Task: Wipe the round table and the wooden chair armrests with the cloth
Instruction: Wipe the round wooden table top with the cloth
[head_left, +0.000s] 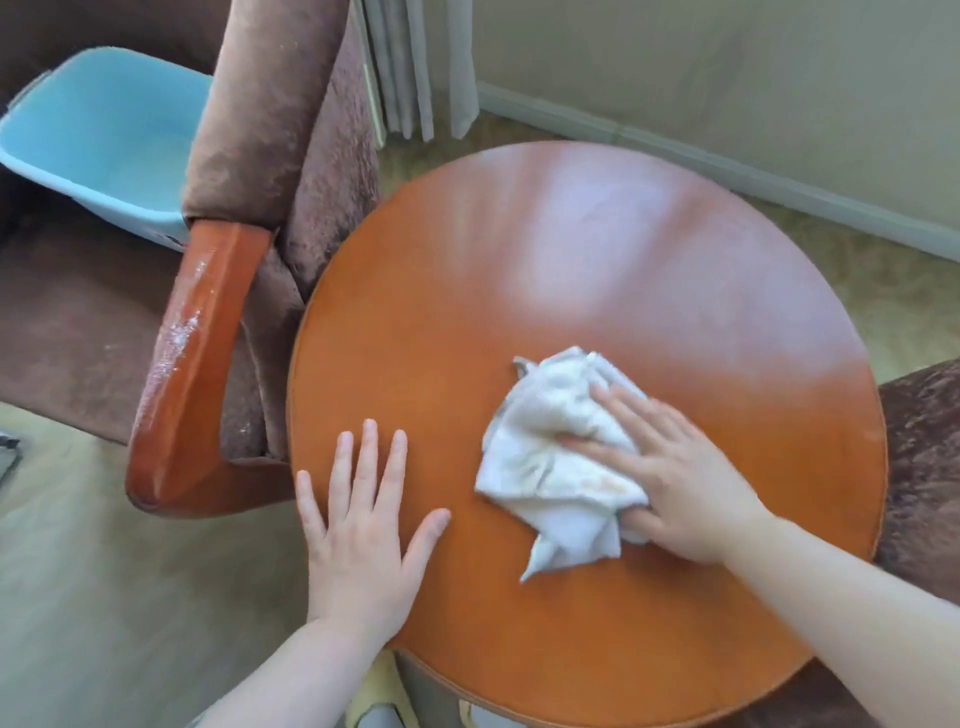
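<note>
I look down on my two bare hands over a round wooden counter (571, 291). My right hand (670, 483) lies on a crumpled white cloth (545, 467), its grip wide: the fingers are spread nearly straight across the fabric and press it flat onto the near middle of the counter, with the thumb partly tucked under a fold. My left hand (363, 525) rests palm down just left of the cloth, fingers splayed, holding nothing, near the counter's left edge. The far half of the orange-brown top shines with pale glare. Just beside the counter on the left stands a brown velvet chair (291, 130) with a glossy wooden armrest (192, 353). A light blue tub (104, 135) sits on its seat. Beige carpet (114, 597) covers the floor, and curtains (410, 67) hang by the far wall.
</note>
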